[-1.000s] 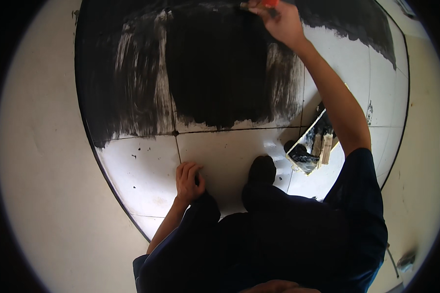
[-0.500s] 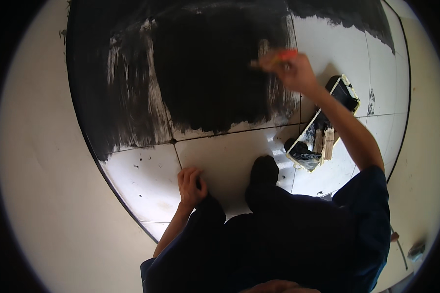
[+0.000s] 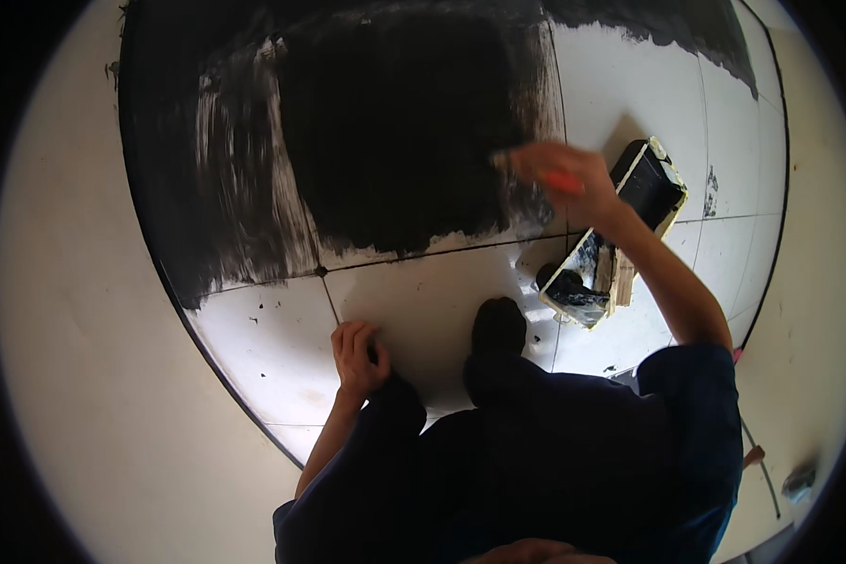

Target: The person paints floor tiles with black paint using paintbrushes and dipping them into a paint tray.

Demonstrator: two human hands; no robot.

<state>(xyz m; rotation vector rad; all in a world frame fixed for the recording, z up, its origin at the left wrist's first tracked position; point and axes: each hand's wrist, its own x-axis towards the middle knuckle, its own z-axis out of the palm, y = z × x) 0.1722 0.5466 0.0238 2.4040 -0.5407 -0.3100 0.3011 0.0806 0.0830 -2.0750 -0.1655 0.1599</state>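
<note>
My right hand (image 3: pixel 587 179) is closed around a paintbrush with a red-orange handle (image 3: pixel 564 181). Its bristle end points left, over the right edge of a broad black coat (image 3: pixel 395 132) on white floor tiles; motion blurs hand and brush. Streaks of white show through the black there and on the left. Near my left knee, my left hand (image 3: pixel 355 350) has curled fingers, with something dark between thumb and fingers that I cannot make out. Beside my right forearm lies a long, cream-rimmed tray (image 3: pixel 669 218) holding black paint. A flat wooden piece (image 3: pixel 624 282) leans on its side.
My dark shoe (image 3: pixel 498 324) stands on a white tile (image 3: pixel 414 305) just below the painted edge. Pale walls bound the floor left and right. A thin rod (image 3: pixel 766 479) and a small greyish object (image 3: pixel 800 482) lie at the lower right.
My right hand and the brush have moved down and slightly right along the streaked edge. My left hand keeps its place by the knee. The whole view has shifted slightly.
</note>
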